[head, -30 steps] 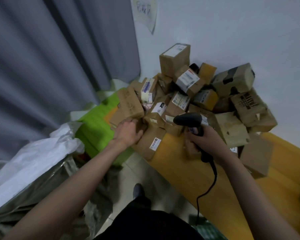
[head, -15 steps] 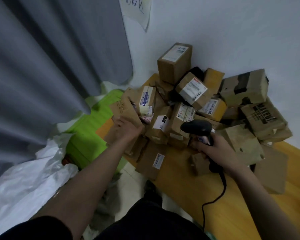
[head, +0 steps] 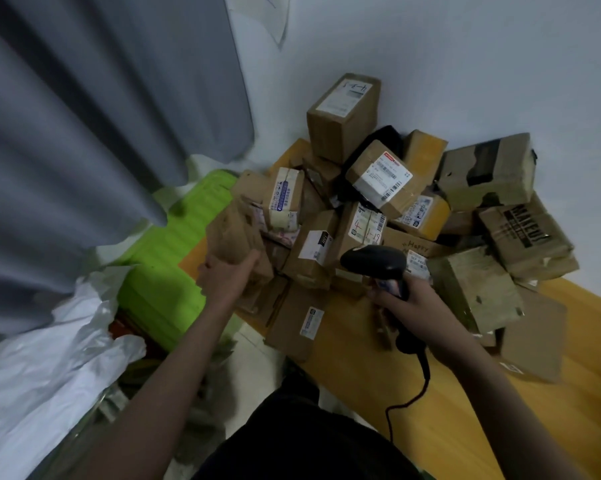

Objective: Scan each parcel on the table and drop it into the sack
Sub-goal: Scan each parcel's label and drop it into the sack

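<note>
— What's moved since a moment back?

— Lifted now, the brown parcel (head: 235,237) is off the heap's left edge; half a second ago it lay against the others. My left hand (head: 224,275) grips its lower end, fingers curled under, and the carton blurs as it tilts.

— And the sack?

— Far left, low: the white sack (head: 49,368), its mouth crumpled beside the green case (head: 174,258). Well apart from the parcel.

— Your other hand?

— Further right, my right hand (head: 410,306) is wrapped round the handle of the scanner (head: 375,263), which points into the pile (head: 378,202).

— What could go wrong?

— I see no label on the lifted carton's visible face; I may need to turn it. Pulling it out could also topple the stacked boxes.

— Room to move?

— Open wood on the table (head: 482,427) near me; the curtain (head: 84,116) crowds the left.
</note>
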Demonstrator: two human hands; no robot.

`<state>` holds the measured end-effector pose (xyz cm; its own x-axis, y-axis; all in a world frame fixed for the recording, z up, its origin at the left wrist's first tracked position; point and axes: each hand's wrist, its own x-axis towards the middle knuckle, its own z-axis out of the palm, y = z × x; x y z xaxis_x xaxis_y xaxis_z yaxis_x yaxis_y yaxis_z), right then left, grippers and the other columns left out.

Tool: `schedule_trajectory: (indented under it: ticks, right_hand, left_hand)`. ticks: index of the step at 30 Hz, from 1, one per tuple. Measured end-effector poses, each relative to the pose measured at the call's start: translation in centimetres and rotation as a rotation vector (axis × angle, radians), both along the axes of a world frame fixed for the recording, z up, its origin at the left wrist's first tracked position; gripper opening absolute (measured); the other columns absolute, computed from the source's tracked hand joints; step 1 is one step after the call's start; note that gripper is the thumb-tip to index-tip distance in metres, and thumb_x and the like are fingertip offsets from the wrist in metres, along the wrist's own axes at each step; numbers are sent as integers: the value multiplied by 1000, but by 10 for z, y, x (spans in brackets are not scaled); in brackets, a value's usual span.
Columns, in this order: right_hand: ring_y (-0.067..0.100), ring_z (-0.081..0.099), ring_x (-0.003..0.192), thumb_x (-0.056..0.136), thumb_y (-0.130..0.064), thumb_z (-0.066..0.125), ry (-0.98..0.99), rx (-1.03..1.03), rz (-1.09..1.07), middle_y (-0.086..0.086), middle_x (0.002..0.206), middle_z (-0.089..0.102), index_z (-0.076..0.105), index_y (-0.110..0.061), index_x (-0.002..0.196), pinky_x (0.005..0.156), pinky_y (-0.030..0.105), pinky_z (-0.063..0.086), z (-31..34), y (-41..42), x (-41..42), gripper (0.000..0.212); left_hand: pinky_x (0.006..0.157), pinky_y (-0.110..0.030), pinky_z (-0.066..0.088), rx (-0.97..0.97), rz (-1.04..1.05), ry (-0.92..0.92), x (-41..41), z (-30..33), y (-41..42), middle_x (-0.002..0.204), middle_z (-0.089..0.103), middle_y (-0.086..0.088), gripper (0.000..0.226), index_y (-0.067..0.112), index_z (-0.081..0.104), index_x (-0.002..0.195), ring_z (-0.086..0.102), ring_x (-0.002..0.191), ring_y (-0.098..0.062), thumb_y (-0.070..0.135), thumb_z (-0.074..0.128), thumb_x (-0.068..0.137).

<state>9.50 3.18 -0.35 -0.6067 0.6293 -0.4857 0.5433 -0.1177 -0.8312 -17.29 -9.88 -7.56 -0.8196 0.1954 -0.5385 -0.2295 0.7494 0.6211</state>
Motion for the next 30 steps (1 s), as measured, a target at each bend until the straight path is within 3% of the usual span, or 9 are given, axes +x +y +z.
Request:
schedule_trajectory:
  ticks: [2,4,6,9,14,18,23,26,30]
  right_hand:
    - [23,72,77,96,-18,63,82,-67,40,5,92,75,59,-23,112,70,38,60,8,-4,-3,17]
    - [20,73,92,96,-18,65,170,-94,81,5,108,73,59,-25,118,78,40,62,13,-9,-6,24]
    - [16,71,102,96,-17,64,258,-99,108,2,115,72,59,-26,122,84,39,61,16,-17,-6,28]
    - [10,67,111,97,-13,62,372,-92,84,-5,119,71,60,-23,124,92,31,57,20,-31,1,29]
    - [1,60,117,96,-22,64,383,18,40,-17,123,67,60,-32,126,99,31,52,24,-43,43,32]
    - [1,63,106,96,-23,65,349,176,28,-15,112,69,62,-30,123,90,28,55,26,-55,88,29]
    - [4,62,118,98,-12,60,437,134,-162,-8,118,73,65,-19,122,97,24,52,34,-61,150,26]
    - [10,68,107,97,-9,61,411,151,-268,-5,109,75,67,-21,114,88,25,55,39,-65,187,21]
    - [25,72,85,96,-8,62,335,-2,-329,8,100,74,63,-14,115,75,44,62,47,-75,232,20]
  left_hand:
    - [75,-36,56,260,39,-191,26,28,-23,120,69,-4,73,21,60,129,66,101,-23,63,66,70]
    - [71,-35,56,498,48,-405,58,51,-39,98,77,2,26,25,68,111,69,85,-15,39,54,94]
    - [81,-42,57,708,97,-562,87,68,-50,106,76,-3,28,20,69,114,70,96,-22,28,48,97]
    - [105,-52,42,832,78,-696,118,80,-54,128,68,-15,48,12,61,131,60,119,-32,30,51,88]
    - [96,-36,49,648,-258,-558,152,85,-46,125,71,-7,50,16,63,127,67,113,-22,44,66,86]
    - [107,-42,47,523,-392,-534,181,84,-42,123,72,-5,94,12,59,134,66,116,-24,62,86,59]
    - [81,-21,54,575,-416,-529,221,86,-36,112,76,-2,58,11,63,124,73,100,-12,26,81,72]
    - [89,-31,54,586,-431,-535,241,85,-35,115,75,-7,56,11,64,123,71,108,-21,23,79,70]
    - [94,-33,52,620,-393,-527,260,88,-35,112,76,-7,45,9,65,123,72,106,-20,14,75,80]
